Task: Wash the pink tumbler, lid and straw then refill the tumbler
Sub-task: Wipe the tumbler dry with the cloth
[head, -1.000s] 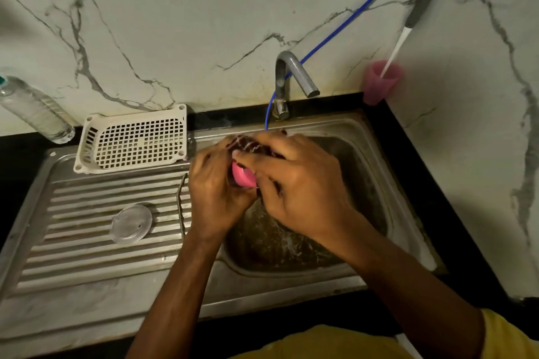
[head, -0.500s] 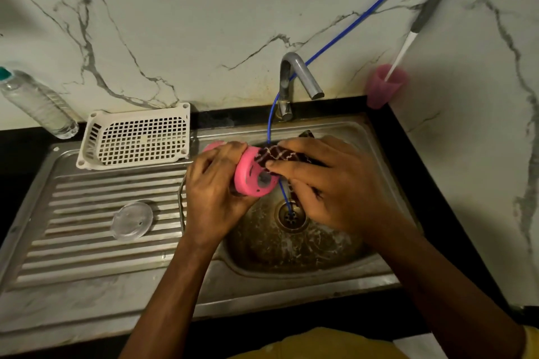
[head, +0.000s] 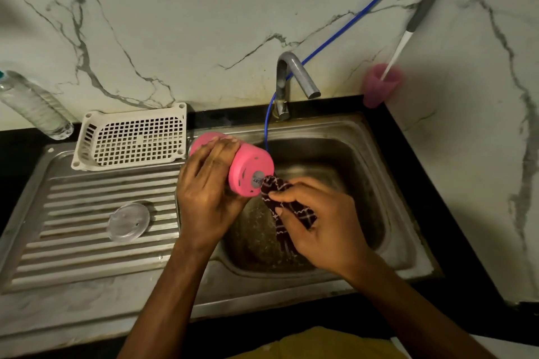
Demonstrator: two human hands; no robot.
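Note:
My left hand [head: 208, 195] grips the pink tumbler [head: 248, 170] on its side over the left edge of the sink basin [head: 364, 183], its base turned right. My right hand [head: 318, 224] pinches a dark patterned cloth [head: 280, 198] whose tip touches the tumbler's base. The clear lid [head: 128, 221] lies flat on the ribbed drainboard [head: 87, 213]. The straw is hidden behind my left hand.
A grey tap [head: 294, 79] stands behind the basin, with a blue tube [head: 344, 26] running down into it. A white perforated basket [head: 131, 137] sits upside down at the drainboard's back. A clear plastic bottle [head: 32, 105] leans far left. A pink cup [head: 379, 84] with a brush stands in the right corner.
My right hand slid off the tumbler's side with the cloth, down and right to its base. The tumbler swung so more of its pink body and base show.

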